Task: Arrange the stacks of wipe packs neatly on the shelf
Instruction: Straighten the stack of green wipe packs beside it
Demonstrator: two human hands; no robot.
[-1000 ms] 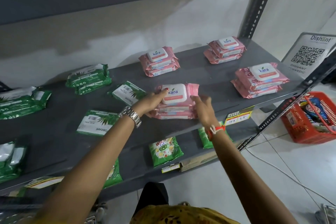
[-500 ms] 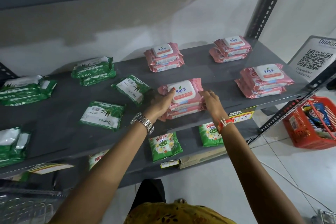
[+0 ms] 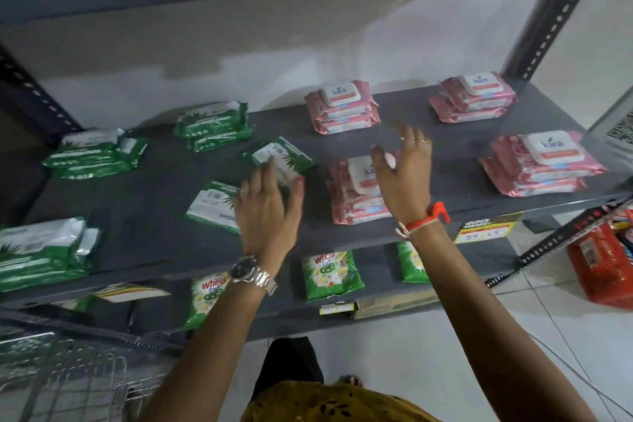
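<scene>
Several stacks of pink wipe packs sit on the grey shelf (image 3: 147, 236): one at the front middle (image 3: 346, 195), one behind it (image 3: 342, 108), one at the back right (image 3: 474, 96) and one at the front right (image 3: 541, 163). Green wipe packs lie to the left, single ones (image 3: 281, 156) (image 3: 210, 204) and stacks (image 3: 214, 125) (image 3: 94, 152) (image 3: 42, 252). My left hand (image 3: 269, 212) hovers open over the two single green packs. My right hand (image 3: 404, 178) is lifted, fingers spread, above the front middle pink stack, hiding part of it. Both hands hold nothing.
A lower shelf holds green detergent pouches (image 3: 330, 272). A red basket (image 3: 603, 260) stands on the floor at the right. A wire basket (image 3: 65, 377) is at the lower left. An upper shelf overhangs, with slotted uprights at both sides.
Both hands have let go of the front middle pink stack. My left hand moved left toward the single green packs; my right hand rose and opened. The view shifted right.
</scene>
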